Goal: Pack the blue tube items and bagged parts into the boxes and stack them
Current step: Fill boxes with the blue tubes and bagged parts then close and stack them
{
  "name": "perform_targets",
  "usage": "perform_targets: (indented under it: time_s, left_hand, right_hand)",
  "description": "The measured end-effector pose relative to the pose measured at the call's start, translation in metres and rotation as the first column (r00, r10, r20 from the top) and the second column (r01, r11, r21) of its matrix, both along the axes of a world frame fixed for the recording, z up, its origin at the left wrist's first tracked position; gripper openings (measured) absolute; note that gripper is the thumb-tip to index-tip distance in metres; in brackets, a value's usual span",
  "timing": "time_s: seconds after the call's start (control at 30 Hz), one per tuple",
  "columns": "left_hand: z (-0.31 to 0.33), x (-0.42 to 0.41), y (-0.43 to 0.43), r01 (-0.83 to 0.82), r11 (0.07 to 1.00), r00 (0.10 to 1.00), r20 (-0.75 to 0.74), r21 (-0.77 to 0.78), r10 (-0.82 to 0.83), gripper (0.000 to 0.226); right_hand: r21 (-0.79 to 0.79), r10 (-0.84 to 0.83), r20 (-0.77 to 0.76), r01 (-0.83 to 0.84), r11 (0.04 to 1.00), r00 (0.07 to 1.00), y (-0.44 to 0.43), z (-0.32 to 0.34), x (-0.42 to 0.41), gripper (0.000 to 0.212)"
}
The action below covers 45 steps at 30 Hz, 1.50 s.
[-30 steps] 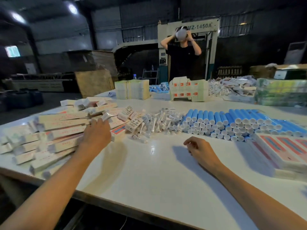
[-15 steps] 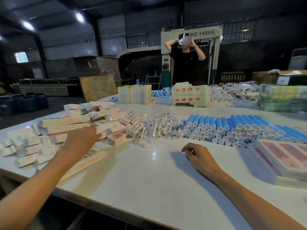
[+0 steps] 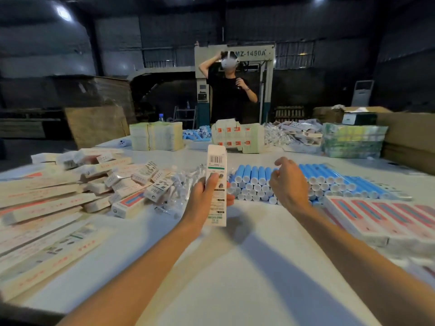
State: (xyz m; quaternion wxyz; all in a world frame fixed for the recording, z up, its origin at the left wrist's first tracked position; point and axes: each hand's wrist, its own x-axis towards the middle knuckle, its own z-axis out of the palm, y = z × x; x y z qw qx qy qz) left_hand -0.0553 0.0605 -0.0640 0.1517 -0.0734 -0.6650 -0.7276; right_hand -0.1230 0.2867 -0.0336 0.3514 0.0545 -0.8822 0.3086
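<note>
My left hand (image 3: 204,196) grips a long white carton box (image 3: 216,184) with a barcode, held upright above the table centre. My right hand (image 3: 288,182) hovers with fingers spread over the near end of the stacked blue tubes (image 3: 324,182) with white caps. A heap of clear bagged parts (image 3: 181,182) lies just left of the held box. Flat and folded cartons (image 3: 58,196) are piled on the left. Packed boxes with red and blue print (image 3: 386,217) lie in a row at the right.
White table (image 3: 235,267). Across it stand stacks of flat cartons (image 3: 156,136), an orange-marked carton stack (image 3: 237,137), more bagged parts (image 3: 292,135) and green bundles (image 3: 353,141). A person in black (image 3: 229,95) stands behind the table.
My left hand has taken a carton from the left pile and lifted it upright at the centre. My right hand rose from the table and moved onto the blue tubes.
</note>
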Motion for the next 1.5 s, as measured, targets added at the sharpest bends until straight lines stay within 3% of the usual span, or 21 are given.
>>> perform_targets:
  time_s: [0.13,0.27,0.33,0.47,0.63,0.7,0.77,0.83,0.9,0.97,1.07,1.1,1.17,1.27,1.4,1.5]
  left_hand:
    - [-0.025,0.001,0.006,-0.018,1.0,0.997,0.075,-0.024,0.02,0.045]
    - [-0.03,-0.002,0.002,0.041,0.992,0.994,0.092,0.119,-0.052,0.041]
    - [-0.031,-0.003,0.003,0.052,0.988,0.995,0.077,0.148,-0.064,0.043]
    - [-0.034,-0.003,0.006,0.054,0.997,0.995,0.081,0.061,-0.059,0.052]
    - [-0.031,0.002,0.007,0.095,0.995,0.994,0.049,0.028,-0.096,0.047]
    - [-0.03,0.004,0.006,0.121,0.992,0.991,0.048,0.047,-0.123,0.045]
    - [-0.03,0.006,0.004,0.143,0.988,0.988,0.054,0.065,-0.146,0.048]
    - [-0.03,0.007,0.005,0.167,0.983,0.984,0.055,0.071,-0.171,0.05]
    - [-0.029,0.009,0.006,0.19,0.979,0.979,0.063,0.07,-0.195,0.048]
    - [-0.028,0.012,0.008,0.202,0.976,0.976,0.066,0.08,-0.208,0.048]
    - [-0.029,0.015,0.01,0.22,0.968,0.972,0.056,0.123,-0.228,0.05]
    - [-0.028,0.016,0.01,0.225,0.966,0.971,0.053,0.125,-0.233,0.05]
    - [-0.029,0.015,0.009,0.224,0.967,0.972,0.049,0.118,-0.231,0.052]
    - [-0.028,0.015,0.009,0.227,0.97,0.972,0.038,0.09,-0.231,0.052]
    - [-0.029,0.017,0.008,0.218,0.975,0.975,0.027,0.039,-0.219,0.046]
    - [-0.028,0.017,0.008,0.215,0.976,0.976,0.027,0.019,-0.215,0.045]
  right_hand:
    - [0.322,-0.306,0.085,0.265,0.909,0.948,0.037,0.023,-0.045,0.025]
    - [0.621,-0.444,0.207,0.233,0.748,0.872,0.052,0.016,-0.067,0.031]
    - [0.672,-0.454,0.208,0.211,0.71,0.867,0.053,0.01,-0.072,0.033]
    - [0.681,-0.469,0.141,0.259,0.685,0.872,0.048,0.007,-0.069,0.038]
    - [0.685,-0.473,0.147,0.256,0.683,0.868,0.037,0.01,-0.064,0.052]
    - [0.655,-0.482,0.169,0.268,0.706,0.86,0.029,0.018,-0.057,0.061]
    - [0.55,-0.417,0.227,0.237,0.801,0.88,0.019,0.033,-0.045,0.064]
    - [0.256,-0.197,0.297,0.121,0.959,0.934,0.009,0.05,-0.033,0.058]
    - [-0.103,0.083,0.309,-0.054,0.993,0.948,-0.002,0.065,-0.017,0.042]
    - [-0.404,0.339,0.222,-0.23,0.886,0.914,-0.016,0.073,0.004,0.028]
    - [-0.724,0.628,-0.043,-0.457,0.517,0.777,-0.034,0.083,0.026,0.028]
    - [-0.75,0.672,-0.109,-0.504,0.428,0.733,-0.039,0.087,0.03,0.03]
    - [-0.729,0.702,-0.135,-0.55,0.408,0.699,-0.051,0.09,0.032,0.031]
    - [-0.671,0.682,-0.045,-0.528,0.521,0.73,-0.061,0.085,0.03,0.039]
    - [-0.501,0.655,0.056,-0.546,0.671,0.754,-0.054,0.079,0.019,0.077]
    - [-0.375,0.63,0.129,-0.551,0.746,0.765,-0.051,0.085,0.012,0.078]
